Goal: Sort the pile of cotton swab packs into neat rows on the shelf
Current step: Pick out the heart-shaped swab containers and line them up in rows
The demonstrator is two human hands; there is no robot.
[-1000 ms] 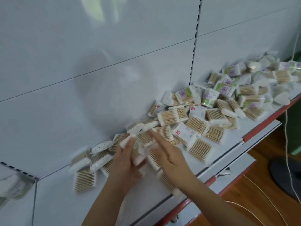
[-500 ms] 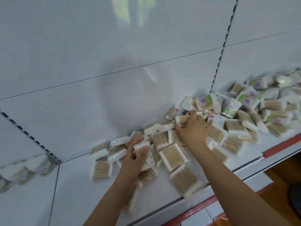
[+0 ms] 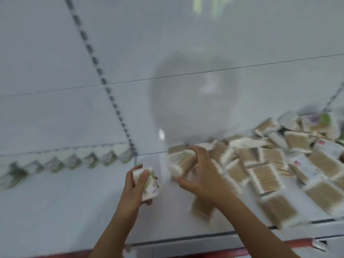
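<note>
Progress looks early, as I judge it. At the left of the frame a single row (image 3: 61, 162) of green-and-white packs stands along the back of the shelf (image 3: 55, 211), up against the back wall, and in front of it the shelf surface is bare.

At lower centre the left hand (image 3: 136, 185) holds a small stack of packs (image 3: 149, 183), its fingers (image 3: 143, 176) curled round it. Just right of it the right hand (image 3: 201, 175) reaches into the near edge of the pile (image 3: 270, 164), thumb and fingers spread wide over a pack; blur hides whether it grips yet.

The pile fills the right of the frame, packs lying flat, tilted and overlapping at all angles, some near the shelf's front edge. Most of the sorting is therefore left.

No bins or boxes show; the packs, wooden-stemmed swabs in clear wrap, lie straight on the shelf.
</note>
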